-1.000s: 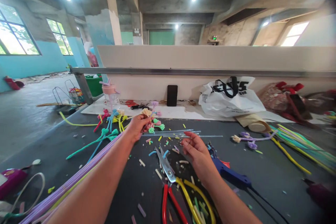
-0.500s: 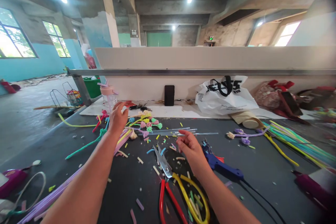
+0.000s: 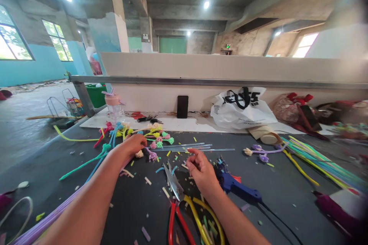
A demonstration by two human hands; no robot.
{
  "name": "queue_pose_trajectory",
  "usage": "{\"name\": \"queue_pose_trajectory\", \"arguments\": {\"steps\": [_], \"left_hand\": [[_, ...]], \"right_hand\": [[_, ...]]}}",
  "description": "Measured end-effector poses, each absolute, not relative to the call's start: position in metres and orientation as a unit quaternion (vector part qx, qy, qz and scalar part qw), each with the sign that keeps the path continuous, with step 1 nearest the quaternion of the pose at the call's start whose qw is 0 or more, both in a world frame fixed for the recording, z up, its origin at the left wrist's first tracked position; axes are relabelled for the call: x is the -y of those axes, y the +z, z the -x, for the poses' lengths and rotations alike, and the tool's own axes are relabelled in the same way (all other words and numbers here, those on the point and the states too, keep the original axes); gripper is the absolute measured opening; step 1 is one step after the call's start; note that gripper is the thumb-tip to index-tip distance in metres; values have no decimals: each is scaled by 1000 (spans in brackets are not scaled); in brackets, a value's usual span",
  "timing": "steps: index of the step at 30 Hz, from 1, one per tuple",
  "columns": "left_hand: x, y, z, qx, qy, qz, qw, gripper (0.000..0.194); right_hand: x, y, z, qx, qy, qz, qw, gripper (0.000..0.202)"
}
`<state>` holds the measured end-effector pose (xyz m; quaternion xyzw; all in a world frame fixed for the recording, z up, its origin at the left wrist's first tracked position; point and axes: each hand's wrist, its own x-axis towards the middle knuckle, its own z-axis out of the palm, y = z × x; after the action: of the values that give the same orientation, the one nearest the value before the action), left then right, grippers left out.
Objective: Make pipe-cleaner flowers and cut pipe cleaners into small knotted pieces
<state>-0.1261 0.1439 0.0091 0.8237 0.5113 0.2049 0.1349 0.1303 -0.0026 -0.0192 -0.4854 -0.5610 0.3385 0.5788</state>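
My left hand reaches down into a pile of pipe-cleaner flowers. Its fingers bend over their stems, beside a purple flower; the fingertips are partly hidden, so a grip cannot be made out. Over the table's middle hovers my right hand, open, fingers loosely curved and apart, with nothing visible in it. Below it lie scissors with yellow handles, their blades apart, and a red-handled tool partly overlapped by them. Just right of this hand rests a blue glue gun.
Clear thin sticks lie behind the right hand, among scattered cut bits. A phone stands against the back panel, with a white bag to its right and a pink-lidded cup left. Pipe-cleaner bundles lie far right.
My left hand has moved down and right, from beside the cup into the flower pile. My right hand stays over the scissors with little change. The whole view has shifted slightly.
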Motion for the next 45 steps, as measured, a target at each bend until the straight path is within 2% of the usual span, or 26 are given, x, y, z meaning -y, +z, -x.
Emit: {"name": "queue_pose_trajectory", "arguments": {"steps": [6, 12, 19, 28, 34, 38, 41, 45], "left_hand": [[-158, 23, 129, -480, 214, -840, 133, 20], [-164, 38, 94, -467, 291, -833, 60, 45], [-85, 38, 45, -360, 255, -892, 98, 31], [-40, 51, 87, -479, 176, -849, 134, 25], [-18, 32, 82, -455, 143, -854, 206, 17], [-8, 7, 69, -378, 167, -883, 224, 13], [-3, -7, 68, -307, 201, -912, 184, 16], [-1, -13, 68, -249, 205, -936, 144, 19]], "right_hand": [[10, -18, -126, 645, 258, 506, 511, 36], [15, -19, -124, 707, 207, 496, 459, 39], [8, -23, -129, 700, 169, 531, 447, 35], [4, -16, -132, 702, 133, 596, 368, 29], [4, -16, -133, 728, 121, 599, 311, 22], [5, -19, -133, 772, 102, 560, 285, 32], [5, -23, -132, 812, 62, 526, 246, 46], [2, -29, -128, 838, 72, 499, 207, 42]]}}
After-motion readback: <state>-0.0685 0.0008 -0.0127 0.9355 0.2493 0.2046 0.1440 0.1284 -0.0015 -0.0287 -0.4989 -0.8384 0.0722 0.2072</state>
